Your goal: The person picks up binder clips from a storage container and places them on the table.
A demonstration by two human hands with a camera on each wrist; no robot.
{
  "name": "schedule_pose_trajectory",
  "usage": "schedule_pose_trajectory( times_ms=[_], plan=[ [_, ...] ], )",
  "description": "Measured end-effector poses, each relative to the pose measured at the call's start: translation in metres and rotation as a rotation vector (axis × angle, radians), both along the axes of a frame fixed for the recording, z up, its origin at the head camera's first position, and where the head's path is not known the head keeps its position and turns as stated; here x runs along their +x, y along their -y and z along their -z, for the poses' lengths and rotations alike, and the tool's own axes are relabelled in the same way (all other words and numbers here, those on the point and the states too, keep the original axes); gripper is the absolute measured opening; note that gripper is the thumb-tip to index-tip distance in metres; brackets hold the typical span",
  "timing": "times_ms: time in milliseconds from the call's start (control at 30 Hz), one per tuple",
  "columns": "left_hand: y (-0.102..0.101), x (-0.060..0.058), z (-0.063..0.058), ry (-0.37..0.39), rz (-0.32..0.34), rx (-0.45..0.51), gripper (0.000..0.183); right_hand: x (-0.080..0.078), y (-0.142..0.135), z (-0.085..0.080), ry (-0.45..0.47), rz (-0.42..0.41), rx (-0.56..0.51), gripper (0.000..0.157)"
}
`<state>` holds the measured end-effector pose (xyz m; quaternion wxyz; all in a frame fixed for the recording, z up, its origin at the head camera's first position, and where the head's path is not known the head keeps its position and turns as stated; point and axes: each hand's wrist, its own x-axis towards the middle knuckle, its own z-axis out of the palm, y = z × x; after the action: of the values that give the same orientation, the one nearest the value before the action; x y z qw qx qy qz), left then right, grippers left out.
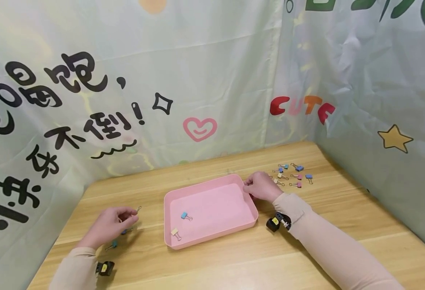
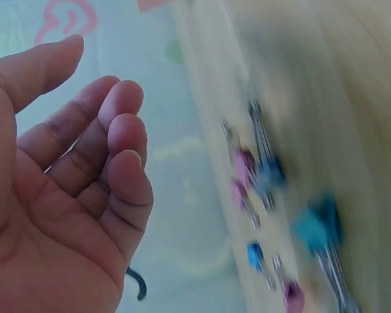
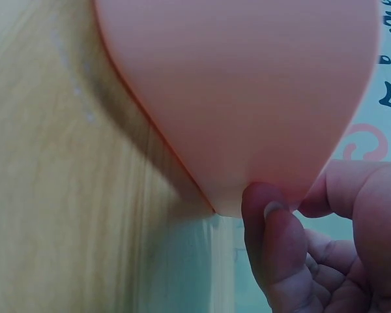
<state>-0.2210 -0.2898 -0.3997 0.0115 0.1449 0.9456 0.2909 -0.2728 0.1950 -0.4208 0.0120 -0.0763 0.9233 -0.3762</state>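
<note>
A pink tray sits on the table. My right hand pinches its right wall, thumb and fingers on either side of the edge in the right wrist view. In the tray lie a blue binder clip and a cream binder clip. Left of the tray, my left hand hovers over several binder clips, partly hidden beneath it. Its fingers are loosely curved, with nothing between them in the left wrist view. There, a teal binder clip, a blue one and pink ones show blurred.
More binder clips lie in a group at the back right, among them a blue clip and a pink clip. Printed cloth hangs behind the wooden table and along its sides.
</note>
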Motion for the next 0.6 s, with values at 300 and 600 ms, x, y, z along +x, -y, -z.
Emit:
schedule_pose_trajectory(
  times_ms=[300, 600],
  plan=[
    [-0.043, -0.014, 0.002, -0.027, 0.050, 0.009, 0.033, 0.002, 0.000, -0.004, 0.007, -0.001, -0.001, 0.013],
    [-0.078, -0.020, 0.004, 0.032, 0.027, 0.026, 0.028, 0.003, 0.001, -0.005, 0.023, 0.003, -0.005, 0.013]
  ],
)
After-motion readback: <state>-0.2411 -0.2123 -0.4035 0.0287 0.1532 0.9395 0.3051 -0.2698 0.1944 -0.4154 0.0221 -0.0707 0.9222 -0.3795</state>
